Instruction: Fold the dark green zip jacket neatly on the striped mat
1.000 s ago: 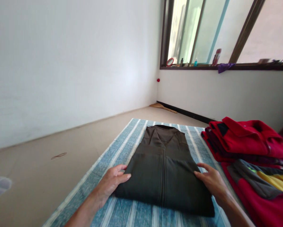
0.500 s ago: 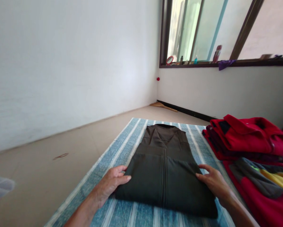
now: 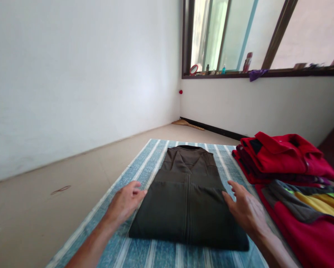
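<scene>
Spreading open with nothing in its grip, the left hand (image 3: 125, 204) sits at the garment's left edge, its fingers (image 3: 136, 188) slightly raised and reaching toward the fabric. The right hand (image 3: 246, 212) is just as open and empty at the opposite edge, its fingers (image 3: 230, 189) splayed. Whether either hand is actually touching the cloth is hard to tell from this view.

Between the hands, a folded dark olive zip-front jacket (image 3: 188, 210) lies flat and squared in the middle of a blue-and-white striped mat (image 3: 153, 163), with its collar pointing away from the person and its zip running down the centre. The mat lies on a beige tiled floor (image 3: 44, 212).

Just beside the mat on the right, a stack of folded red shirts (image 3: 284, 158) rests on a red garment with grey and yellow panels (image 3: 303, 212). Farther off, a broom (image 3: 188, 123) lies in the corner at the foot of a white wall (image 3: 72, 74). Above, a window sill (image 3: 281, 72) carries a small round mirror (image 3: 193, 69) and bottles (image 3: 247, 62), with a purple cloth (image 3: 254, 75) hanging over its edge.
</scene>
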Demonstrator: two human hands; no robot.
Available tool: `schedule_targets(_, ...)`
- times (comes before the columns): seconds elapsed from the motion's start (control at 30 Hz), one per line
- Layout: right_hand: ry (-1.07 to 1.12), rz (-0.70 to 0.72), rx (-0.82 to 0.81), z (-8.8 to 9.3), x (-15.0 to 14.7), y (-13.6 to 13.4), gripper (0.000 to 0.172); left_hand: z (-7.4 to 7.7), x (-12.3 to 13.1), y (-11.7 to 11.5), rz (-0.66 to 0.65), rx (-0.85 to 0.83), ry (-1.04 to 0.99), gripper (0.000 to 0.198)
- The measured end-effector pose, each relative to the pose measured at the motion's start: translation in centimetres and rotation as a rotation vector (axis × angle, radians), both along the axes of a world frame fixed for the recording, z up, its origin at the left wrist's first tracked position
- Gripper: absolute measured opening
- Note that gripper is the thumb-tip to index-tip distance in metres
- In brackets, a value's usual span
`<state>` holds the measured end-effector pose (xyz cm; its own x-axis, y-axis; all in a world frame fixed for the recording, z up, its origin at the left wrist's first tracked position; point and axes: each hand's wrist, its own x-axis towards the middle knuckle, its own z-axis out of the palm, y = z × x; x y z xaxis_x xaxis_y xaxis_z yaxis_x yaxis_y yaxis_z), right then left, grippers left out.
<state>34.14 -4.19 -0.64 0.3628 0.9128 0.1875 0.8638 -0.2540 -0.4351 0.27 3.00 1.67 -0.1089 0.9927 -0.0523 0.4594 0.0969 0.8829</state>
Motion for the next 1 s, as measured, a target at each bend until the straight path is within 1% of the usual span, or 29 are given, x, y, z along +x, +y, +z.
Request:
schedule_targets(0.03,-0.039,0.066,0.032,0.4,-1.0,0.2,0.045,0.1,0.7,0.7,-0.038,0.105,0.105,0.034)
schedule_targets(0.1,-0.093,0.239,0.049,0.8,-3.1,1.0,0.044,0.1,2.5,2.0,-0.177,0.254,0.289,0.04)
schedule_targets(0.17,-0.126,0.37,0.023,0.5,-4.6,2.0,0.049,-0.6,4.3,3.0,-0.351,0.315,0.425,0.051)
schedule_targets(0.2,-0.135,0.399,-0.004,0.1,-5.1,2.4,0.053,-1.1,5.0,3.4,-0.424,0.311,0.497,0.057)
schedule_targets(0.27,-0.135,0.394,-0.079,-1.0,-5.4,3.0,0.06,-2.2,5.9,3.9,-0.545,0.249,0.625,0.068)
schedule_targets(0.37,-0.12,0.354,-0.172,-2.7,-5.1,3.1,0.067,-3.5,6.2,3.7,-0.651,0.134,0.723,0.077)
schedule_targets(0.43,-0.118,0.347,-0.189,-3.3,-4.9,2.9,0.069,-3.9,6.2,3.5,-0.66,0.11,0.736,0.078)
schedule_targets(0.5,-0.115,0.342,-0.192,-3.6,-4.9,2.7,0.069,-4.0,6.2,3.3,-0.648,0.117,0.732,0.078)
schedule_targets(0.63,-0.092,0.333,-0.172,-3.3,-4.9,2.8,0.067,-3.8,6.3,3.3,-0.63,0.131,0.693,0.075)
schedule_targets(0.73,-0.039,0.349,-0.094,-2.7,-3.9,3.1,0.06,-3.4,5.6,3.7,-0.612,0.196,0.591,0.07)
schedule_targets(0.8,0.014,0.363,0.0,-2.4,-2.6,3.1,0.054,-3.1,4.3,3.9,-0.576,0.279,0.512,0.061)
schedule_targets(0.87,0.041,0.358,0.104,-2.2,-0.9,2.6,0.048,-2.9,2.5,4.0,-0.535,0.367,0.468,0.051)
schedule_targets(0.93,0.014,0.339,0.187,-2.4,0.7,1.4,0.043,-2.8,0.4,3.8,-0.53,0.421,0.463,0.043)
schedule_targets(1.0,-0.05,0.337,0.254,-2.9,2.0,-0.6,0.039,-2.9,-1.5,3.1,-0.56,0.42,0.475,0.04)
